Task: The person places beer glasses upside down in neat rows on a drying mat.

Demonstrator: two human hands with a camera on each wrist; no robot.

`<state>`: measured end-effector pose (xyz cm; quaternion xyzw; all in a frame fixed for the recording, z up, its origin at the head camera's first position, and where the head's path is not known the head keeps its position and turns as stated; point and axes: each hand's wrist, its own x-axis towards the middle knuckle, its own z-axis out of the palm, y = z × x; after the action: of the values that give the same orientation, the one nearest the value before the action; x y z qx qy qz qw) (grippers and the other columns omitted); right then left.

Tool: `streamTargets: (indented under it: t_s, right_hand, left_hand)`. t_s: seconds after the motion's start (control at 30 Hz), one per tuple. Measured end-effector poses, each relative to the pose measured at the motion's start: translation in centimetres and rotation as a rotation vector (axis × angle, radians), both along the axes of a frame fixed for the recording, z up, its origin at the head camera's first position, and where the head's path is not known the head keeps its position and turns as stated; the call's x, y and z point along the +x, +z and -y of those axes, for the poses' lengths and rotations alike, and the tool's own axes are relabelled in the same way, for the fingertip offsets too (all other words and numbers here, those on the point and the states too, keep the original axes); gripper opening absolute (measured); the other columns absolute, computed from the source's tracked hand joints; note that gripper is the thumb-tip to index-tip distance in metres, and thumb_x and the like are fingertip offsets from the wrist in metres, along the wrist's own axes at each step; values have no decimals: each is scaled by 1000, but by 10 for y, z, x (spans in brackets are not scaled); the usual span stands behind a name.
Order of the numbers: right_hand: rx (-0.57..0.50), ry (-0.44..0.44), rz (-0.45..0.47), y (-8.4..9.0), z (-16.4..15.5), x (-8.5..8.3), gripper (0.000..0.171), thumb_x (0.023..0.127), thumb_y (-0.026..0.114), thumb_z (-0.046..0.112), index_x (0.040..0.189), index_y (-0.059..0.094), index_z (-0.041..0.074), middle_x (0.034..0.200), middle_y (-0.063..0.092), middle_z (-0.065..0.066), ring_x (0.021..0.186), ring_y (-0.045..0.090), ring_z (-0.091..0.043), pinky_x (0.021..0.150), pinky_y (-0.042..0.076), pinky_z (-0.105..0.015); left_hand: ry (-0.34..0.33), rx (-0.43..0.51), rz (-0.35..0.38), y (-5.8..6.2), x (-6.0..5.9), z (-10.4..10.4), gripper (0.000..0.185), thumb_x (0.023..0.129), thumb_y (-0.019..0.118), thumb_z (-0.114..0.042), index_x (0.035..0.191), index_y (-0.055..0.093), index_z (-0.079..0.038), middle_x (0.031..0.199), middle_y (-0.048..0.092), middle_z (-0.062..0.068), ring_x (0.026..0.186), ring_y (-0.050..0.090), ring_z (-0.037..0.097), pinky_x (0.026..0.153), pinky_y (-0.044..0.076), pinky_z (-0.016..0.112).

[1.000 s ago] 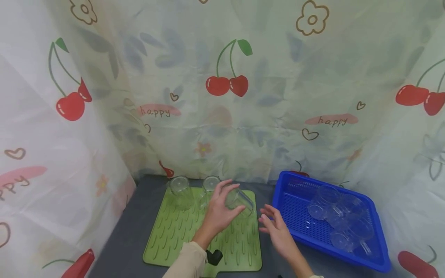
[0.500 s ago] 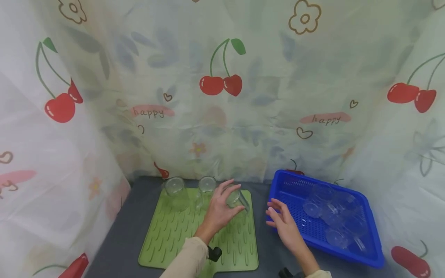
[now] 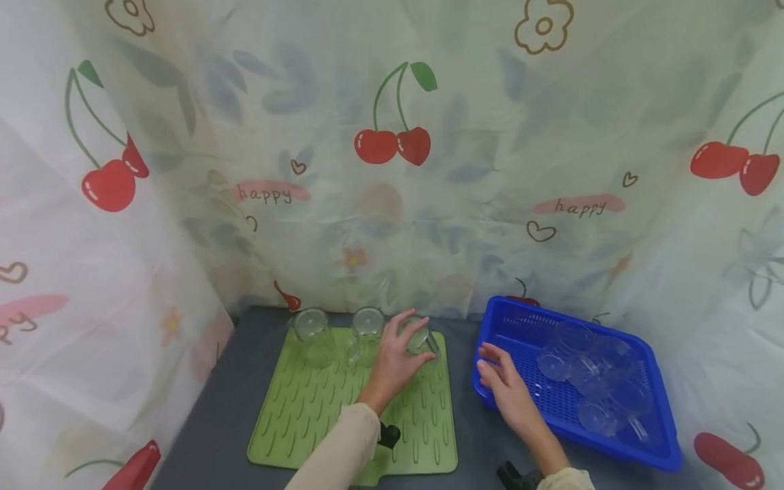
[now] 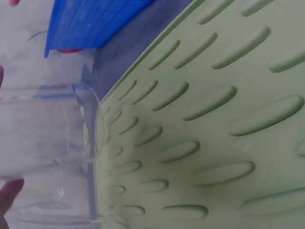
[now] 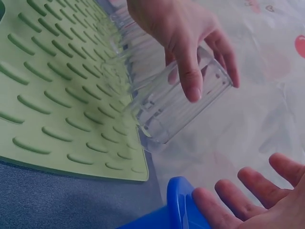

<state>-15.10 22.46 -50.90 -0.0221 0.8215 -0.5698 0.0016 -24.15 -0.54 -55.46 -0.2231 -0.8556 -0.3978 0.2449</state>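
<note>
My left hand [image 3: 395,357] grips a clear glass mug [image 3: 419,337] from above, fingers on one side and thumb on the other. The mug is bottom-up at the back right of the green ridged mat [image 3: 343,425]; in the right wrist view its lower end [image 5: 155,136] is at the mat's edge. Two more upturned glass mugs, a left one [image 3: 314,337] and a middle one [image 3: 367,327], stand along the mat's back. Holding nothing, my right hand [image 3: 511,391] hovers by the blue basket's near left side, its fingers loosely extended in the right wrist view.
A blue plastic basket [image 3: 514,344] stands right of the mat, with several clear glass mugs [image 3: 591,374] lying at its right side. Dark grey cloth [image 3: 214,415] covers the table. A printed curtain [image 3: 398,252] closes off the back and both sides.
My left hand has brought the tilted mug more upright and lower at the mat's back right. My right hand has drawn away from it, rightward to the basket.
</note>
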Motion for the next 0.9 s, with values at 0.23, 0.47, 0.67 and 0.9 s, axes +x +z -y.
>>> streamTargets:
  t_s: [0.23, 0.47, 0.67, 0.9]
  right_hand:
    - [34, -4, -21, 3, -3, -2, 57, 109, 48, 37, 155, 35, 7, 157, 45, -18, 144, 47, -37, 104, 51, -24]
    - [62, -7, 1, 3, -5, -2, 58, 108, 50, 40, 155, 36, 10, 158, 44, -15, 146, 45, -36, 111, 48, -41]
    - [65, -17, -5, 1, -5, -3, 57, 107, 51, 40, 154, 38, 10, 157, 46, -14, 146, 46, -37, 114, 43, -53]
    - [62, -19, -6, 1, -7, -2, 56, 107, 52, 40, 153, 39, 12, 158, 45, -12, 147, 45, -37, 116, 40, -57]
  left_hand:
    - [-6, 10, 78, 1, -10, -2, 77, 73, 92, -27, 143, 60, -31, 156, 45, -2, 142, 47, 30, 105, 54, 48]
    - [-6, -10, 136, 1, -16, -6, 75, 75, 91, -26, 143, 60, -30, 157, 45, -2, 142, 47, 33, 105, 54, 48]
    - [9, -31, 153, -2, -24, -10, 75, 72, 93, -27, 141, 62, -28, 155, 48, -1, 141, 48, 33, 107, 52, 49]
    - [12, -30, 190, -7, -31, -16, 74, 71, 93, -23, 139, 64, -28, 155, 48, -3, 142, 46, 32, 111, 49, 50]
